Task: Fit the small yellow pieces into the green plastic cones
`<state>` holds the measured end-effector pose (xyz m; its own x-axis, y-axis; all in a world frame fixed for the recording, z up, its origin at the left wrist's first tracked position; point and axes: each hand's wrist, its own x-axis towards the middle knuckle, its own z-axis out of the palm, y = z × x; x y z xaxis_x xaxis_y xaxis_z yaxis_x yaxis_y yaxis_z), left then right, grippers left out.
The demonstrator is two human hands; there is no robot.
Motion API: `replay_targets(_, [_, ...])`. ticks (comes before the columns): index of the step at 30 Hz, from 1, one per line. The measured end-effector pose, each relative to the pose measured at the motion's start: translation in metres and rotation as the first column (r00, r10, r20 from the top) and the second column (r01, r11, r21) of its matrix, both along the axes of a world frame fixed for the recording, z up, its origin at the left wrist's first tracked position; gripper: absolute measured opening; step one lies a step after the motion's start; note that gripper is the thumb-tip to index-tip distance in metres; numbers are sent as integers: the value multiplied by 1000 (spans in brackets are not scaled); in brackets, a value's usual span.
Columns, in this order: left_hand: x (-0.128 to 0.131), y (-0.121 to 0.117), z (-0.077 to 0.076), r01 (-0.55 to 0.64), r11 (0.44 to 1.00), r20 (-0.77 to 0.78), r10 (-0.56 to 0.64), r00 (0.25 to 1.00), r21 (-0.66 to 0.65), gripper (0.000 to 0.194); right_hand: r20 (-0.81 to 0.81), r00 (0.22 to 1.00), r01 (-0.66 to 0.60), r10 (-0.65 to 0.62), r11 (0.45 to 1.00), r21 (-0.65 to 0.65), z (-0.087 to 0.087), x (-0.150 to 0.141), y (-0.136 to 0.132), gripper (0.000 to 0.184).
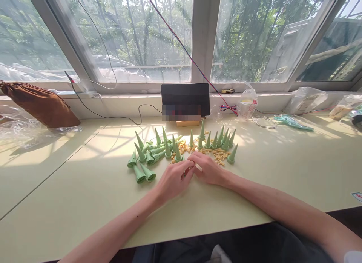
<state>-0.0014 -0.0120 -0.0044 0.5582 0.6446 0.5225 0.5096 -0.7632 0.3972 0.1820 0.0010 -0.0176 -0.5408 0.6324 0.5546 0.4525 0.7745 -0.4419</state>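
Pale yellow table (93, 202) beneath windows (135, 36), left hand (174, 179) and right hand (207, 168) fingertips together, grip unclear.

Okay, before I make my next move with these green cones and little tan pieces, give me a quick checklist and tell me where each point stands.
1. Both hands at the work: ok, left hand and right hand meet at the near side of the pile.
2. Part between the fingertips identified: cannot tell, the fingers hide it.
3. Tan pieces close by: ok, scattered just beyond the hands.
4. All green cones upright: not ok, several lie on their sides at the left.
5. Tan pieces gathered in one neat pile: not ok, they spread among the cones.
6. Black cable away from the hands: ok, it runs behind the cones.
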Motion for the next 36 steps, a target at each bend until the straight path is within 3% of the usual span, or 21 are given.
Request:
replay_targets(18, [0,0,0,3,1000,-17,-3,1000,-10,17,10,1000,6,-6,1000,-9,-2,1,1,14])
replay_targets(26, [-1,2,1,-63,998,21,63,998,-16,15,9,996,89,-89,995,-47,0,-2,0,12])
replay_targets(36, [-2,3,3,-146,982,-136,129,982,-122,16,-23,988,155,-156,987,-45,-4,-1,2,9])
